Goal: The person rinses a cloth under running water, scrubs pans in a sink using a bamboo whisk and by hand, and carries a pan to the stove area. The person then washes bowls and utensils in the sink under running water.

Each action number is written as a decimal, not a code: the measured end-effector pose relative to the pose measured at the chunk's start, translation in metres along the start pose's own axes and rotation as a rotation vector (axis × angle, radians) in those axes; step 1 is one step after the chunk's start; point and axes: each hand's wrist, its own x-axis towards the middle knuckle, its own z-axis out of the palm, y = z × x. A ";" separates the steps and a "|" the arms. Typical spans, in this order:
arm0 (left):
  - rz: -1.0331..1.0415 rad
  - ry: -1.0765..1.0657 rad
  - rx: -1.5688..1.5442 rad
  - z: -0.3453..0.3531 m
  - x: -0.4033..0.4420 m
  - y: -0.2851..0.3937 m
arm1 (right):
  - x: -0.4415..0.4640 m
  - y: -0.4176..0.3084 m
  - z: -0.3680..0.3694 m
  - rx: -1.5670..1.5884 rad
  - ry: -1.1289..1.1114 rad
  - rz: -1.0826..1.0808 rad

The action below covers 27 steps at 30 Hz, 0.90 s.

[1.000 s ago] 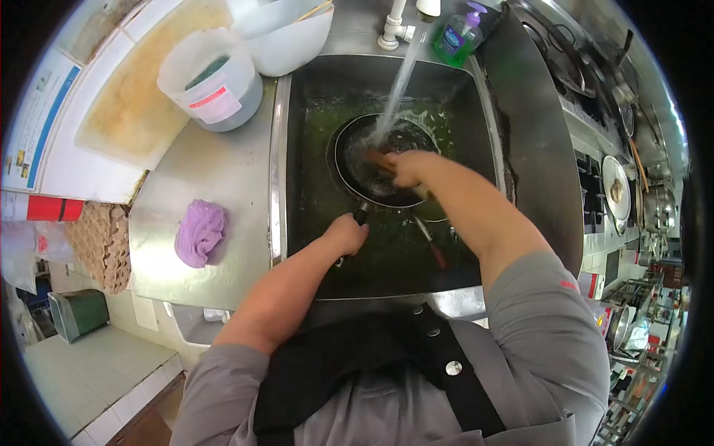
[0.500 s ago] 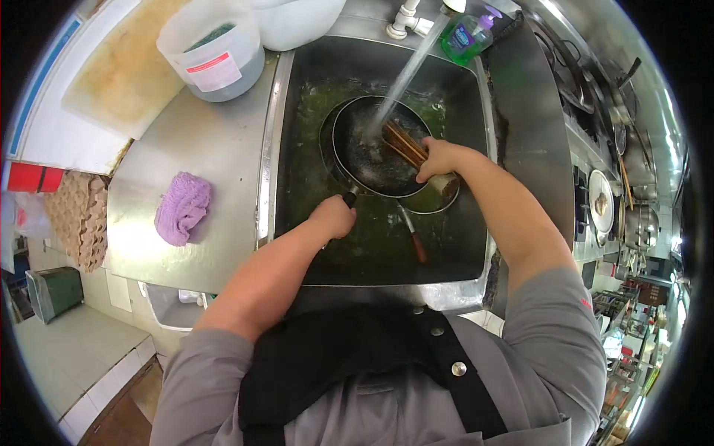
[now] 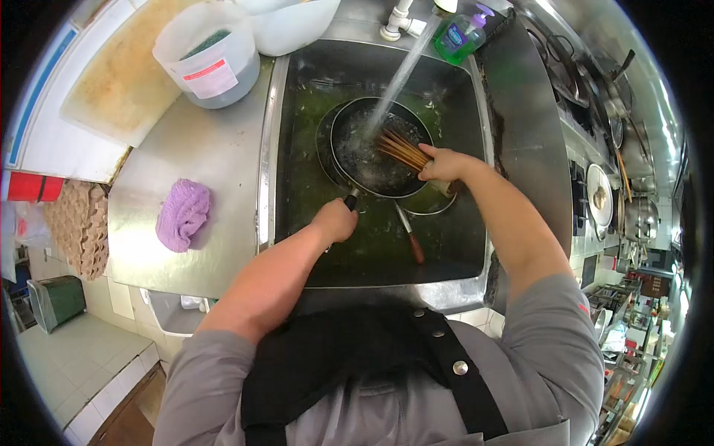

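Note:
My left hand (image 3: 335,220) is closed round the black handle of a dark round pan (image 3: 364,160) in the sink (image 3: 379,264). My right hand (image 3: 443,165) grips a bundled wooden-stick brush (image 3: 402,151), its splayed bristle end over the inside of the pan. A stream of water (image 3: 398,85) runs from the tap (image 3: 445,6) into the pan. Other round cookware lies partly hidden beneath it. A utensil with a red-brown handle (image 3: 416,248) rests in the greenish water, below and right of the pan.
Left of the sink, a purple cloth (image 3: 183,214) lies on the steel counter (image 3: 141,245). Behind it stands a translucent tub (image 3: 216,63) with a green pad. A green soap bottle (image 3: 460,36) is at the back right. Stoves and pans line the right side.
The brush was blurred over the pan a second ago; it is now sharper, with its sticks spread inside the pan. My right hand has shifted right. My left hand still holds the handle.

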 end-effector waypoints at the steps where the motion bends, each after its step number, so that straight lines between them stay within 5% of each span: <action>1: 0.000 0.001 -0.012 -0.001 -0.004 0.002 | 0.003 -0.014 0.007 -0.047 -0.033 0.059; 2: -0.001 0.007 -0.025 -0.003 -0.007 0.003 | 0.006 -0.021 0.011 -0.096 -0.064 0.114; 4: -0.001 -0.008 -0.037 -0.008 -0.007 0.003 | 0.034 -0.019 0.032 -0.428 -0.304 -0.196; 10: -0.034 -0.026 -0.057 -0.006 -0.003 0.001 | -0.010 -0.017 -0.013 -0.519 -0.289 -0.091; 13: -0.034 -0.025 -0.032 -0.002 -0.002 0.003 | 0.027 -0.042 0.006 -0.404 0.009 0.113; 17: -0.021 -0.021 -0.042 -0.004 -0.001 -0.001 | -0.038 -0.089 -0.003 -0.361 -0.322 0.070; 18: -0.021 -0.023 -0.034 -0.002 0.000 -0.002 | -0.018 -0.061 0.000 -0.661 -0.297 -0.135; 21: -0.021 -0.016 -0.019 -0.001 0.003 -0.001 | 0.017 -0.019 -0.021 -0.755 -0.252 -0.076; 22: -0.018 -0.024 -0.017 -0.002 0.000 0.001 | 0.030 -0.024 -0.016 -0.742 -0.079 0.039; 24: -0.016 -0.029 -0.009 -0.009 0.000 0.003 | 0.026 -0.053 -0.005 -0.474 -0.089 0.009; 27: 0.006 -0.140 0.056 -0.001 0.008 -0.005 | -0.018 -0.093 -0.003 -0.434 -0.281 -0.006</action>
